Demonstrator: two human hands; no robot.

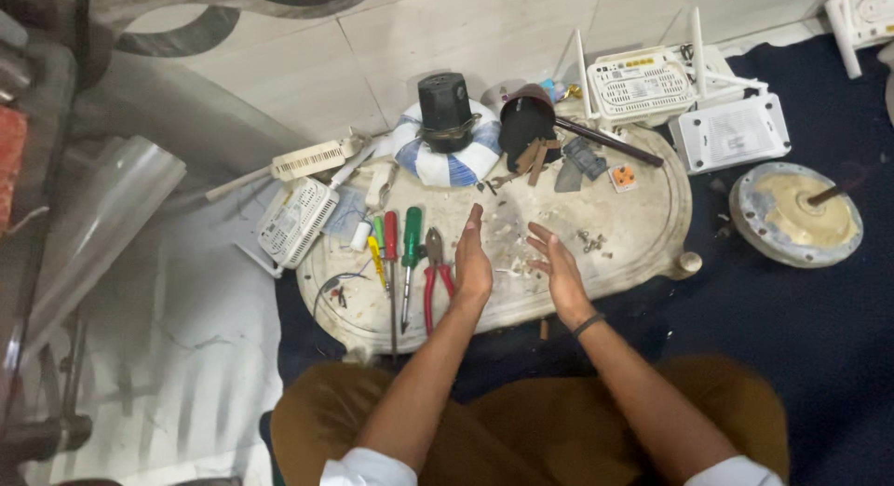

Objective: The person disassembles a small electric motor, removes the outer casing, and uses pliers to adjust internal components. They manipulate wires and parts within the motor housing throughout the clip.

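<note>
Roughly from the left, a white router (296,221) lies half over the edge of the oval tabletop (652,235), and next to it come the screwdrivers: a yellow one (376,261), a red one (391,239) and a green-handled one (411,235), all lying parallel with tips toward the person. Just beside them are the red-handled pliers (436,272), and this is the thing nearest to the left hand (473,263). The left hand stands on its edge, fingers straight and together, palm facing right; it holds nothing, and its wrist side is just beside the right handle of the pliers, maybe touching, I cannot tell. I judge the pliers to be rather heavy for their size and stiff, with steel jaws; the plastic sleeves on the handles should give a sure hold, so the two handles are the place to take them, not the bare metal head. The right hand (559,272) is a little apart, open with fingers spread and palm facing left, also empty. Between and beyond the hands some small screws (592,242) are scattered; they are light and will roll easily. Further right, on the dark cloth, lies a round metal disc (796,214)
</note>
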